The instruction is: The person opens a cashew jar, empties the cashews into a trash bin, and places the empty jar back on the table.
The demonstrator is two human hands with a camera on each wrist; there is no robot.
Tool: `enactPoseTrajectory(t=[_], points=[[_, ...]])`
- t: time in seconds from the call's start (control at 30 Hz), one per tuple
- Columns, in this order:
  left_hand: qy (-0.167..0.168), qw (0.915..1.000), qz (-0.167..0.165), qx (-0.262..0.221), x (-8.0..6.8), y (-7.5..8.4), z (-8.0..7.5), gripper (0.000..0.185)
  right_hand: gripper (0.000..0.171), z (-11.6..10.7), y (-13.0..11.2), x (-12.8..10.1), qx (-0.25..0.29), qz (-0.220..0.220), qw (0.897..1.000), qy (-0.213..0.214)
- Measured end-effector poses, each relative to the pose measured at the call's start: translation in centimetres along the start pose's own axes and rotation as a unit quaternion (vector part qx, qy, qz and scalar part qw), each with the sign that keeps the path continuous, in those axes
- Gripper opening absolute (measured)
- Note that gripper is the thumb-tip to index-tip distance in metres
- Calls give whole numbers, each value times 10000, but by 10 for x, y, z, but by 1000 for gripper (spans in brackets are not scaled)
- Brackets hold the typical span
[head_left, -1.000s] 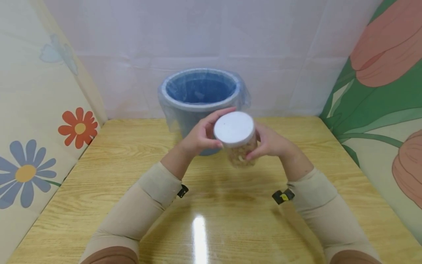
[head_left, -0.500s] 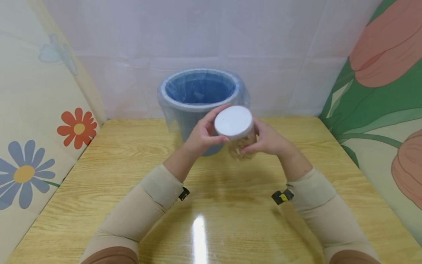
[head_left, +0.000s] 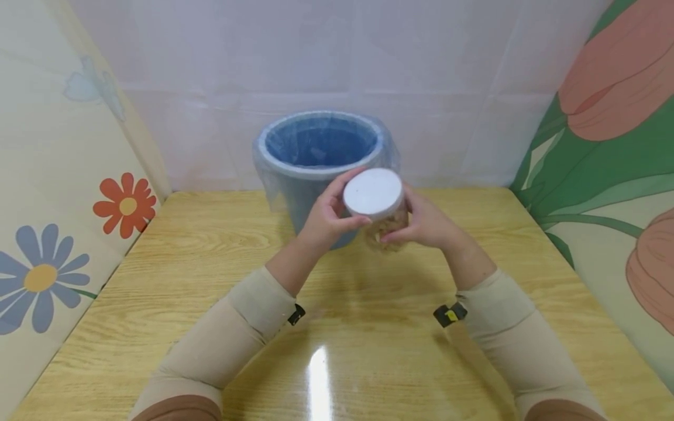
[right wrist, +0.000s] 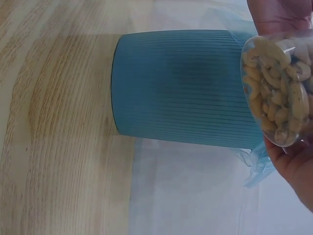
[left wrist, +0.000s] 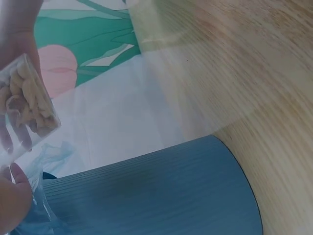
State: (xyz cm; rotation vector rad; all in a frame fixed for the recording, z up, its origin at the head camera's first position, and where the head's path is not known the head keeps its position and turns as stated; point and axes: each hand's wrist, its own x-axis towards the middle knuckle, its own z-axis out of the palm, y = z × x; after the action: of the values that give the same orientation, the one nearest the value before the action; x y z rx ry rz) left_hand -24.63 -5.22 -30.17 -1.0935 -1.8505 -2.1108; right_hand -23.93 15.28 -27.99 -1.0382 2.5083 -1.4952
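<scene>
Jar (head_left: 391,232) of clear plastic, closed by a white lid (head_left: 372,193), is held above the wooden table (head_left: 210,245), on the near side of the bin (head_left: 302,202) and toward its right edge. It leans a little, lid uppermost. Pale cashews (right wrist: 276,93) show through its wall, most clearly in the right wrist view. The left hand (head_left: 327,217) grips around the lid, its thumb at the near edge and its fingers along the far side. The right hand (head_left: 429,222) grasps the body of the jar from the other side, thumb across the front. The blue, ribbed bin stands upright on the table, and a translucent liner (head_left: 270,186) is folded over its rim and hangs down outside. Beige sleeves (head_left: 237,321) cover the forearms, and a black strap (head_left: 450,314) shows below the right wrist.
</scene>
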Motion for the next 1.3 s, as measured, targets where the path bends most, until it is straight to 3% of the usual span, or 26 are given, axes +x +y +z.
enactPoseTrajectory(t=[0.3, 0.5, 0.7, 1.07, 1.3], points=[[-498, 9962, -244, -676, -1, 3, -7, 109, 101, -5, 19, -1, 147, -297, 9994, -103], [-1029, 9906, -47, -900, 1, 5, -11, 103, 96, -7, 19, -2, 310, -757, 9958, -402], [-1405, 9839, 117, -1100, 3, 4, -13, 100, 93, -7, 19, -3, 414, -771, 9937, -697], [-1415, 9852, 7, -968, 2, 4, -12, 106, 93, -5, 19, 0, 634, -766, 9914, -854], [-959, 9916, 39, -863, 2, 4, -10, 106, 95, -4, 18, 1, 356, -661, 9956, -566]])
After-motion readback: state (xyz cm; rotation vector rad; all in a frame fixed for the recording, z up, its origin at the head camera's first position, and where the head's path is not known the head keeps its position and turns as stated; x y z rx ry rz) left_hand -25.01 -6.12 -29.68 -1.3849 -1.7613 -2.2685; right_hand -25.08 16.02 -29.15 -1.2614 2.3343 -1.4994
